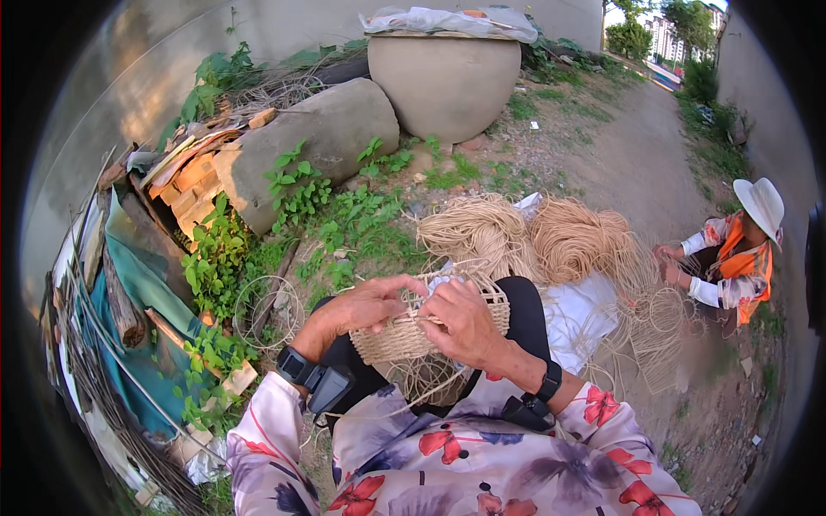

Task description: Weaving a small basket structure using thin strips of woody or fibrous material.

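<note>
A partly woven basket (pixel 397 341) of pale straw-coloured cord rests on my lap between my knees. Close-woven rows form its near side, while loose open strands stand along its far rim. My left hand (pixel 372 303) bends over the left part of the rim, its fingers curled at the weave. On the right, my right hand (pixel 465 325) pinches at the rim, with thumb and forefinger drawn together. Whatever thin strand lies between those fingertips is too small to make out. Loose cord ends (pixel 430 378) hang tangled below the basket.
Beyond my knees, coiled cord bundles (pixel 581 236) lie on a white sheet (pixel 578 314). At right, a crouching person in a white hat (pixel 761 206) handles loose strands. A large clay pot (pixel 443 86), a concrete pipe (pixel 318 129) and piled wood with green cloth (pixel 142 258) stand farther off.
</note>
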Demonstrator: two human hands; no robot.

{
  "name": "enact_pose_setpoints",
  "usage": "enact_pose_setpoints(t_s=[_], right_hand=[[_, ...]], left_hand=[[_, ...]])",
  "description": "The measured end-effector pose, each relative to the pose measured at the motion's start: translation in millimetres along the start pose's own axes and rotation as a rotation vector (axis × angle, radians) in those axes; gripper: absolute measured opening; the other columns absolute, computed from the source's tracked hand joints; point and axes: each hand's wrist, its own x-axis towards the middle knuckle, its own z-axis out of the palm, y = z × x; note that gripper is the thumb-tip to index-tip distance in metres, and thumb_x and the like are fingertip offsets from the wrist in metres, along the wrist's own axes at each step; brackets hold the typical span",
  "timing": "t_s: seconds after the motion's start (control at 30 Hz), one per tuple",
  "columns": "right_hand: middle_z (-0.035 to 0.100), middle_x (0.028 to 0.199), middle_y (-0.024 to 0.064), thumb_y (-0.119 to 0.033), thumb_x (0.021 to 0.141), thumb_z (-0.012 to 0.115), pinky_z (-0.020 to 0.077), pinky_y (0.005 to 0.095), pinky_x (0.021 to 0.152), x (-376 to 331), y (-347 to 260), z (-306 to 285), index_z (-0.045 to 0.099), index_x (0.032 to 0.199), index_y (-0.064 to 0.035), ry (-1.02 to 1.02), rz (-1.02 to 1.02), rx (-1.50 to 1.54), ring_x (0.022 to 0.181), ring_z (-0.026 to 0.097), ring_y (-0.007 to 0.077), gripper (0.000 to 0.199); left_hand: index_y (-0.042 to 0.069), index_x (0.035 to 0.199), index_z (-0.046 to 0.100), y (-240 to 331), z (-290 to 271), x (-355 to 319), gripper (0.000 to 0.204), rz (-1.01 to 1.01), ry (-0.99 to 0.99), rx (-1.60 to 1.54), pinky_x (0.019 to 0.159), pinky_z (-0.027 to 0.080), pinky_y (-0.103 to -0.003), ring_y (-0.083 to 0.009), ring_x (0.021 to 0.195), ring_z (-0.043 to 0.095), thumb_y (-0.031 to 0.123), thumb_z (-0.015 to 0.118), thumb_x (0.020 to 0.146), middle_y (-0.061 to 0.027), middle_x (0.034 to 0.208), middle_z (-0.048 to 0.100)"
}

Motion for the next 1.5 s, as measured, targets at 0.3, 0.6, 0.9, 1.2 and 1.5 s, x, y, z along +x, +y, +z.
enact_pose_setpoints(t_s=[0.3, 0.6, 0.9, 1.2, 1.5], right_hand=[[0.047, 0.082, 0.0036, -0.018, 0.076, 0.073, 0.0354, 0.0399, 0.078, -10, 5, -1, 0.056, 0.085, -0.0120, 0.155, -0.037, -0.002, 0.082, 0.053, 0.0217, 0.020], [0.054, 0.084, 0.0035, -0.017, 0.075, 0.062, 0.0379, 0.0406, 0.080, -21, 4, 5, 0.061, 0.080, -0.0096, 0.125, -0.176, -0.268, 0.093, 0.052, 0.0223, 0.009], [0.053, 0.073, 0.0038, -0.016, 0.074, 0.059, 0.0411, 0.0376, 0.080, -3, -8, 20, 0.060, 0.072, -0.0078, -0.029, -0.106, -0.408, 0.084, 0.053, 0.0204, 0.008], [0.054, 0.083, 0.0066, -0.014, 0.075, 0.064, 0.0422, 0.0379, 0.073, -8, -2, 15, 0.060, 0.091, -0.0038, 0.199, 0.005, 0.041, 0.082, 0.054, 0.0260, 0.019], [0.050, 0.096, 0.0121, -0.011, 0.080, 0.062, 0.0380, 0.0428, 0.081, -32, 26, -8, 0.054, 0.097, -0.0028, 0.286, 0.160, 0.114, 0.093, 0.050, 0.0304, 0.021]], left_hand=[[0.006, 0.120, 0.059, 15, 10, 0, 0.035, -0.021, 0.057, -0.373, 0.042, 0.024, -0.019, -0.0026, 0.046, 0.037, -0.001, 0.056, 0.086, 0.0061, 0.062, 0.047], [0.006, 0.116, 0.059, 3, 19, 31, 0.033, -0.053, 0.051, -0.349, 0.040, 0.024, -0.019, -0.0023, 0.045, 0.036, -0.005, 0.051, 0.086, 0.0058, 0.061, 0.047], [0.007, 0.113, 0.060, 1, 21, 31, 0.031, -0.052, 0.110, -0.295, 0.040, 0.025, -0.020, -0.0026, 0.046, 0.040, -0.003, 0.048, 0.086, 0.0038, 0.064, 0.052], [0.003, 0.102, 0.056, -18, 63, -5, 0.029, 0.191, 0.501, -0.156, 0.047, 0.044, -0.022, -0.0092, 0.057, 0.056, -0.005, 0.047, 0.075, -0.0019, 0.071, 0.057], [0.000, 0.096, 0.062, -24, 92, -8, 0.026, 0.313, 0.900, 0.395, 0.057, 0.039, -0.028, -0.0140, 0.060, 0.045, -0.003, 0.056, 0.071, -0.0042, 0.067, 0.044]])
